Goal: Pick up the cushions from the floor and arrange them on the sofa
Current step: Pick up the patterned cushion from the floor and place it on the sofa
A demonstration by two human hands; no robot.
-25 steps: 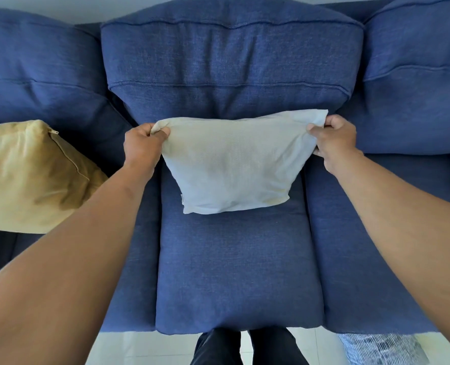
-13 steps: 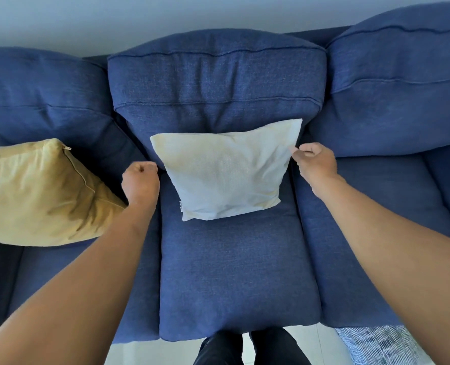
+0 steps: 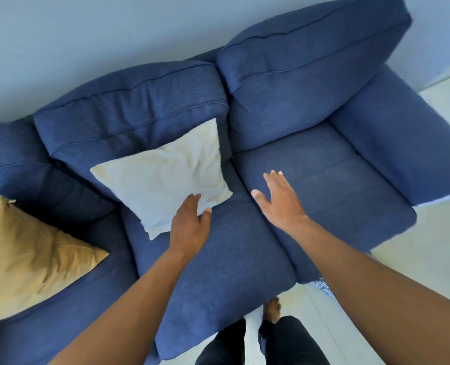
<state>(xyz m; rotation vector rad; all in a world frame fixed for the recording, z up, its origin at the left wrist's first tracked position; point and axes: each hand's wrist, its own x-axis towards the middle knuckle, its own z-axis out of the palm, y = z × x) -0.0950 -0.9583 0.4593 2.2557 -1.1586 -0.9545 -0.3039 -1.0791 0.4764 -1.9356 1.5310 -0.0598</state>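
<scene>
No readable text, label, brand, number or sign anywhere in view.

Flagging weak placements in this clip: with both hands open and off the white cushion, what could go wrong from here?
1. The white cushion leans tilted against the middle backrest, not square; it may slump onto the seat.
2. The left hand hangs by its lower corner and could nudge it.
3. The right seat under the right hand holds no cushion, while the yellow cushion is far left, so the arrangement may end uneven.
</scene>
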